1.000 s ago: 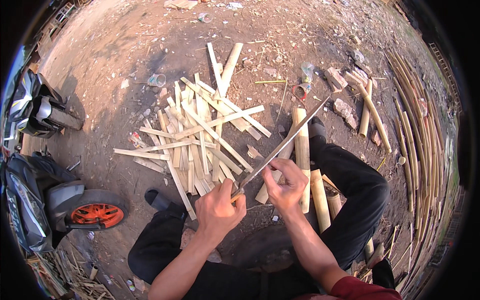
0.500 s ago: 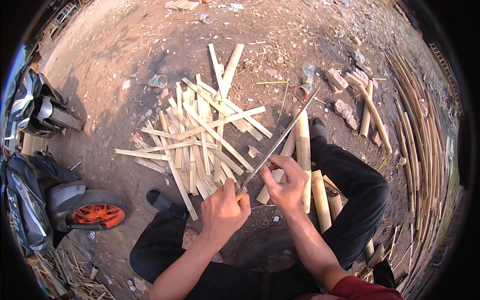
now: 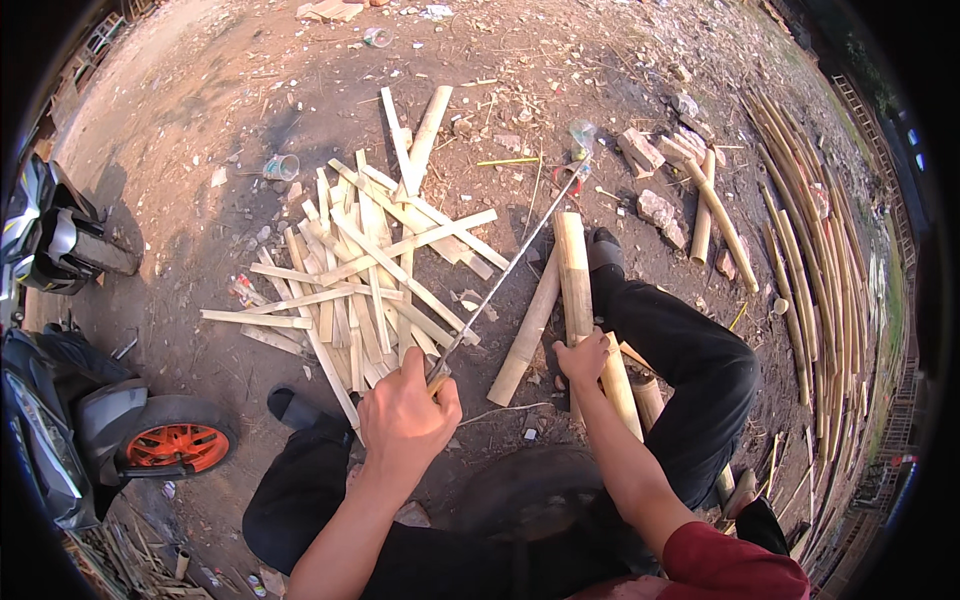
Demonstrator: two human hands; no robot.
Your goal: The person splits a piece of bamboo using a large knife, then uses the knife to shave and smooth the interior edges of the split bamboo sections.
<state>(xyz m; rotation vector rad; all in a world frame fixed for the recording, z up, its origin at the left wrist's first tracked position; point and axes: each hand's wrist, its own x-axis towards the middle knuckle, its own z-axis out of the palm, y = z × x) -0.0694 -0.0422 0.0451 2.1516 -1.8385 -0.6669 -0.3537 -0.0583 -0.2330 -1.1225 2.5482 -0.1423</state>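
Observation:
My left hand (image 3: 410, 405) is closed round the wooden handle of a long knife (image 3: 505, 270). Its thin blade, seen nearly edge-on, slants away to the far right. My right hand (image 3: 583, 358) is closed on a thick bamboo piece (image 3: 573, 265), which points away from me beside my right foot. Another bamboo piece (image 3: 528, 330) lies slanted just left of it, and a shorter bamboo piece (image 3: 622, 385) is to the right, under my wrist. Ahead of my left hand spreads a pile of split bamboo strips (image 3: 385, 255).
A dark tyre (image 3: 530, 490) lies between my legs. Motorcycles stand at left, one with an orange wheel (image 3: 178, 447). Stones (image 3: 658, 212) and bamboo lengths (image 3: 722, 218) lie at far right, with long bamboo poles (image 3: 820, 250) beyond. A clear plastic cup (image 3: 282, 167) lies behind the strips.
My right hand has left the blade and come down onto the thick bamboo piece. My left hand has moved slightly left with the knife. The whole view has shifted a little.

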